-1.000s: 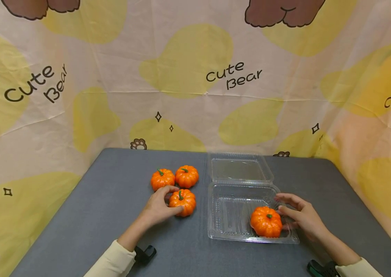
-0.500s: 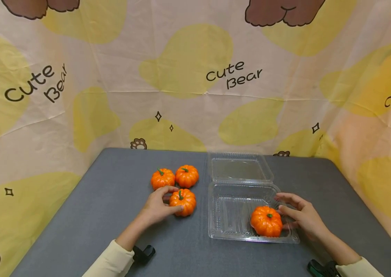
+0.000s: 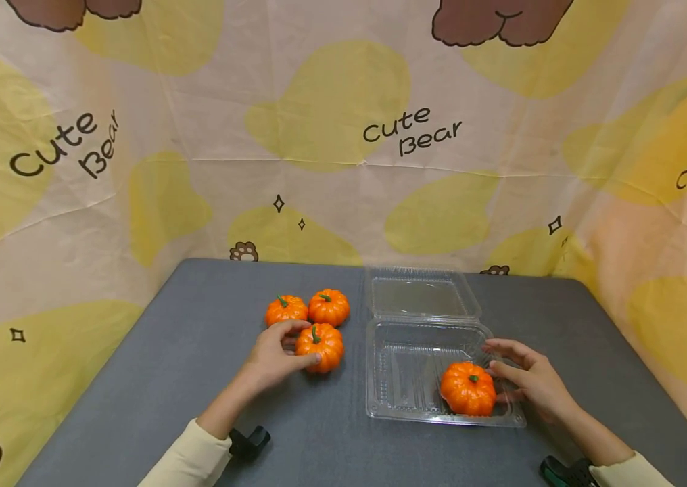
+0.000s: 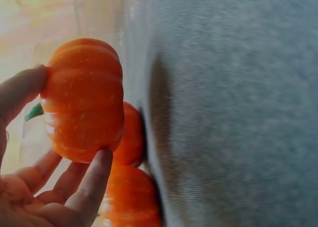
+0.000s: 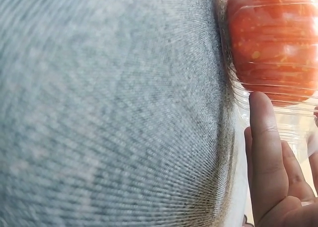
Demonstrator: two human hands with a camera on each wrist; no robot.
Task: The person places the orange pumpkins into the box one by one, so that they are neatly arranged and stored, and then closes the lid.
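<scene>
L. hand pinches pumpkin above surface; being smooth, it might slip. R. hand, fingers extended, touches clear box at its L.; if bumped, box could slide.

Soft light glints on the held pumpkin, while the left wrist view shows blurred worktop and washed-out backdrop.

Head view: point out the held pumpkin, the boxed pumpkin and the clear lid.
Held pumpkin (image 3: 324, 348), head view, orange front.
Boxed pumpkin (image 3: 467, 391), head view, orange middle.
Clear lid (image 3: 421, 297), head view, flat panel.
</scene>
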